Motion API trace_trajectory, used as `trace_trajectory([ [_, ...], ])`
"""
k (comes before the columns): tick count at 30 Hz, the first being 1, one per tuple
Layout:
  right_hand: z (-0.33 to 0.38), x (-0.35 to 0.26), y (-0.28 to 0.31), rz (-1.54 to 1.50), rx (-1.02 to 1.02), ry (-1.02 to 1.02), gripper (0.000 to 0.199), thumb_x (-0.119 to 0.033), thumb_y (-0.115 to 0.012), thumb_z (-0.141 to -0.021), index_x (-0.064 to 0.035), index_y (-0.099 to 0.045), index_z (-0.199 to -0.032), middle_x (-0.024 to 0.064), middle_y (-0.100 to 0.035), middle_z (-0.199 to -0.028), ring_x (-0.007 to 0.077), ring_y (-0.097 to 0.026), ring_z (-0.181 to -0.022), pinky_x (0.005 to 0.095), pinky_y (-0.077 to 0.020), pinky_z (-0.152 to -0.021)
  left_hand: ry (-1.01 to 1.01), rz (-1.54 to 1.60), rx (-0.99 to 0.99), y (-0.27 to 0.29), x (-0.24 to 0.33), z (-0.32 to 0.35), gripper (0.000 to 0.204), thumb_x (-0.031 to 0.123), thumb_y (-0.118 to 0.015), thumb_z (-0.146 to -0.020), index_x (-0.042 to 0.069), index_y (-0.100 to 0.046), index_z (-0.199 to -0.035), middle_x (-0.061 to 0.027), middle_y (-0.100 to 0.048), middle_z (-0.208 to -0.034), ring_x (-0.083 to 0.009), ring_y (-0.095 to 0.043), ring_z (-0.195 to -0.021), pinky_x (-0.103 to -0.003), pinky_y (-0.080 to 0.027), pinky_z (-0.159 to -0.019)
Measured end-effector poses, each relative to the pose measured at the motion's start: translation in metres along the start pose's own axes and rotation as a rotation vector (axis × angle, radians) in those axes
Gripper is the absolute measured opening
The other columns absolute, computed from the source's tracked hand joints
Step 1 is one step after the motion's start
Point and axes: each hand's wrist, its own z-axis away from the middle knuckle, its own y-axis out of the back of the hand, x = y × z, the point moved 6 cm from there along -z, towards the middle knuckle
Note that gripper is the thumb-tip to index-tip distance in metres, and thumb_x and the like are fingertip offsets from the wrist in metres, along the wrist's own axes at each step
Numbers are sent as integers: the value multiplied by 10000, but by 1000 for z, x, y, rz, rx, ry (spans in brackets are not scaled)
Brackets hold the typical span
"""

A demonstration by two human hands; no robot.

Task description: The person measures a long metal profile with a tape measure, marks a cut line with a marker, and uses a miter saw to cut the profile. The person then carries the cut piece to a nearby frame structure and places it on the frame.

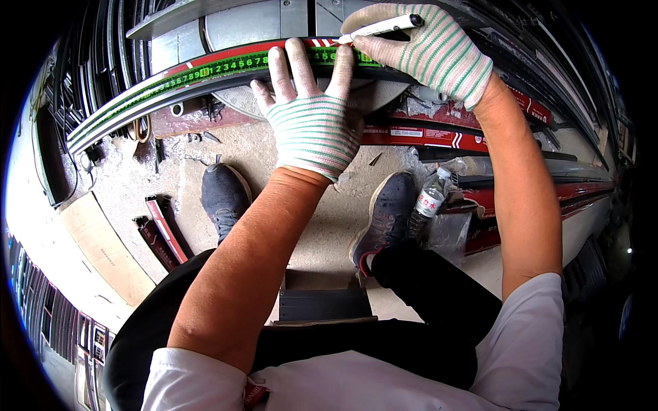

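Observation:
My left hand, in a white glove with green stripes, lies with its fingers spread across a green tape measure. The tape runs along a long profile with red film on it. My right hand, gloved the same way, pinches a white marker with a black end. The marker's tip is at the red film, just beyond my left fingertips; whether it touches cannot be made out. Beneath the profile, part of a round angle scale shows.
Red-wrapped profiles lie on the right, with bundled dark profiles at far left. A water bottle stands beside my right shoe. Offcuts and flat cardboard are on the floor at left.

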Motion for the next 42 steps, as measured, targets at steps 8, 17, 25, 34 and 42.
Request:
trace_trajectory([
  [8, 0, 0, -1, -20, -22, -21, 180, -119, -724, -941, -25, -758, -1091, 77, -779, -998, 137, -714, -926, 277, -564, -862, 1, -38, 28, -1, 0, 0, 1006, 278, -809, -644, 309, -424, -1573, -325, -284, -1577, -563, -278, -1453, -780, -284, -1081],
  [17, 1, 0, 0, 2, -11, -5, 195, -140, -725, -947, -29, -759, -1104, 79, -783, -994, 134, -717, -910, 280, -572, -840, -2, -6, 7, 0, 0, 0, 968, 300, -806, -682, 307, -426, -1571, -342, -260, -1603, -574, -243, -1477, -816, -243, -1087],
  [25, -1, -1, 0, -12, -7, -86, 203, -183, -734, -954, -24, -767, -1076, 83, -786, -964, 137, -722, -879, 280, -577, -811, 2, -5, 11, 0, 0, 0, 971, 300, -809, -676, 306, -428, -1568, -341, -259, -1604, -572, -246, -1476, -814, -244, -1088],
  [34, -1, 2, 1, 71, 34, 38, 213, -190, -735, -951, -25, -770, -1080, 94, -787, -981, 156, -730, -886, 289, -580, -820, 8, -61, 6, -2, 1, 0, 1010, 315, -830, -650, 308, -427, -1576, -324, -263, -1589, -548, -254, -1466, -770, -284, -1087],
  [42, -1, 1, 2, 39, 9, 8, 212, -183, -732, -948, -22, -770, -1081, 96, -785, -978, 151, -725, -881, 288, -579, -815, -3, -53, 23, -1, 1, 0, 998, 310, -816, -657, 306, -427, -1576, -327, -264, -1586, -554, -256, -1463, -774, -282, -1083],
])
